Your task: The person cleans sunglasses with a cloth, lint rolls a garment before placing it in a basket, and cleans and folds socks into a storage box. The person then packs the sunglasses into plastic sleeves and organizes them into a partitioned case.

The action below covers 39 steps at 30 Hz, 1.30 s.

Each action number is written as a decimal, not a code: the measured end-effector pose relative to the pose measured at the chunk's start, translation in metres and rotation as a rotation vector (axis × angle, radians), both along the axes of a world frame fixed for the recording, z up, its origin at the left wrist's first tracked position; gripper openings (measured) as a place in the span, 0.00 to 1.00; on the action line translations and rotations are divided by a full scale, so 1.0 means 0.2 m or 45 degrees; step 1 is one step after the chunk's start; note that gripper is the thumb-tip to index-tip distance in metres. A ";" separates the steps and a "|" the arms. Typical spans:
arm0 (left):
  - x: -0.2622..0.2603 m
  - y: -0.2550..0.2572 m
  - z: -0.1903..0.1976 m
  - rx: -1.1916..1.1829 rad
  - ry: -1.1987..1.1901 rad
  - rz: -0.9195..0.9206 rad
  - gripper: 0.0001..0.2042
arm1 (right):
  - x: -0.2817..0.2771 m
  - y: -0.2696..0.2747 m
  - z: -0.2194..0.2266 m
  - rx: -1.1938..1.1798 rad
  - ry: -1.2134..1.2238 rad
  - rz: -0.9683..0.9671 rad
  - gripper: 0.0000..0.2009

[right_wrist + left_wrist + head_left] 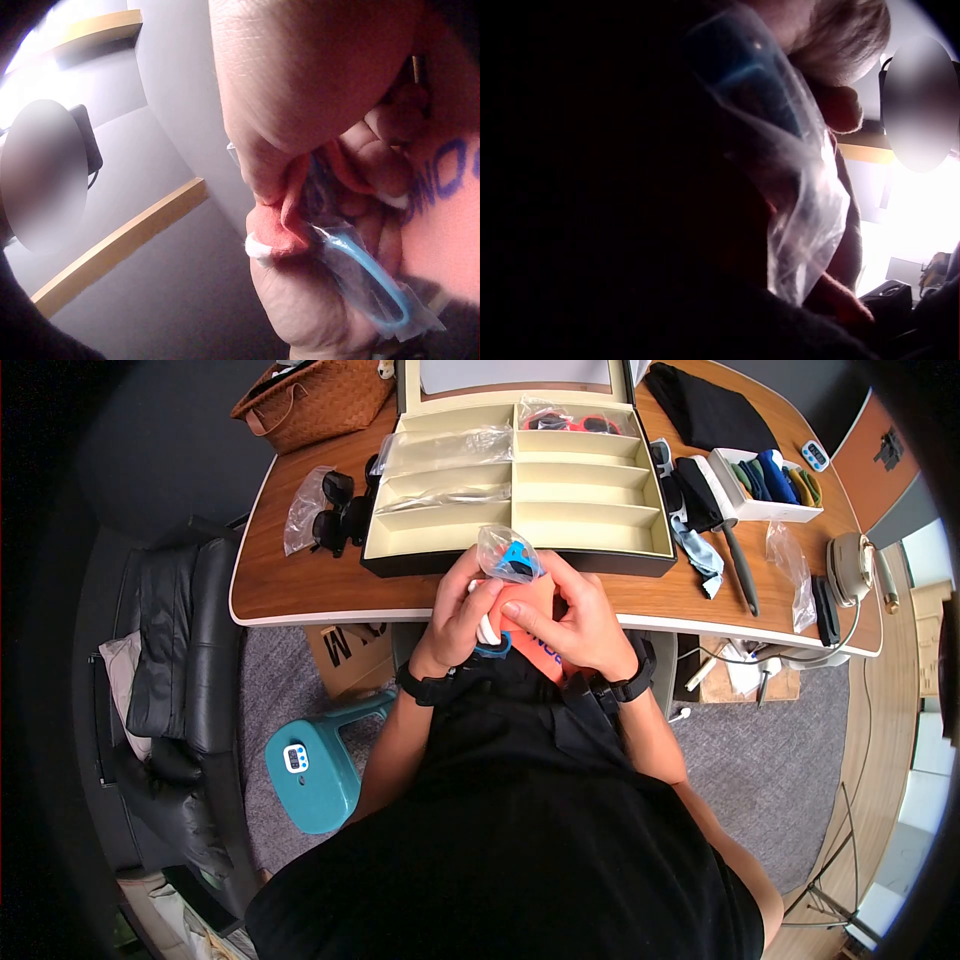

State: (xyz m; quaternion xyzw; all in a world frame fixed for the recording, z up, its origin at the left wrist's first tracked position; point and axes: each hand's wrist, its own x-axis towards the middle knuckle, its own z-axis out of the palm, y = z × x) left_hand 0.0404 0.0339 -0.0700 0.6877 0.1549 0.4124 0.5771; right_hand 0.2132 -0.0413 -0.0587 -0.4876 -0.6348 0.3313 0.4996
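Blue-framed sunglasses (515, 563) in a clear plastic bag (492, 544) stick up between both hands at the table's front edge. Orange cloth (532, 592) with a white edge and blue-purple lettering is bunched around their lower part. My left hand (457, 617) grips the cloth and bag from the left, its thumb across the front. From the right, my right hand (588, 622) pinches the orange cloth, thumb on top. A bagged blue loop (390, 296) pokes out below the cloth in the right wrist view. The left wrist view is mostly dark, with the bag (810, 217) close up.
Behind the hands stands a cream-lined compartment case (590, 525) holding red sunglasses (600, 425) and clear bags (445, 452). Black sunglasses (338, 490) lie left of it. To the right are a white box (790, 510) of rolled cloths, a dark-handled tool (740, 570) and a corded device (848, 568).
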 end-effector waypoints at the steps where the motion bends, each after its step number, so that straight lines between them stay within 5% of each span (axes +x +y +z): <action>1: 0.00 0.00 0.00 -0.001 0.000 0.000 0.17 | 0.00 0.00 0.00 -0.002 0.008 0.002 0.21; 39: 0.01 0.00 0.00 -0.064 -0.002 0.008 0.18 | -0.02 0.04 -0.06 0.237 0.035 -0.080 0.20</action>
